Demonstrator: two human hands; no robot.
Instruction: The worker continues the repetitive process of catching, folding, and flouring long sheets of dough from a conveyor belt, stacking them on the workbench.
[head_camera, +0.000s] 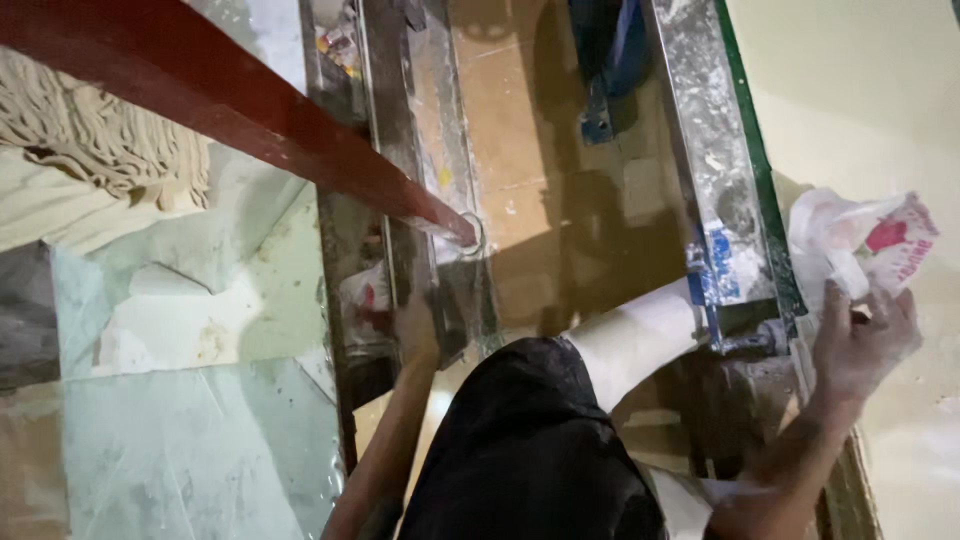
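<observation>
The person stands high on a metal ladder and looks down between the two rails. The left hand (415, 325) is closed round the left rail (400, 200), fingers wrapped tight on the metal, approx. where the red bar (250, 110) ends with its round tip. The right hand (860, 345) is at the top of the right rail (715, 160), near the wall (860, 90); its fingers are curled and pinch a crumpled white plastic bag (865, 240) with red print, which lies against the wall just above the hand. The grip on the bag looks loose, but I cannot tell how firm it is.

The knee in dark shorts (530, 440) is bent between the rails. Down below is a brown tile floor (505, 130), a blue thing (605, 60) on it, and at the left a mop head (95, 130) and pale sheets (190, 440).

What can go wrong, in my opinion: only one hand really holds the ladder, so if a foot slips the person has little support. The rails are covered w/ dry paint and dust, so a hand may slide. Also the bag can drop to the floor below.
</observation>
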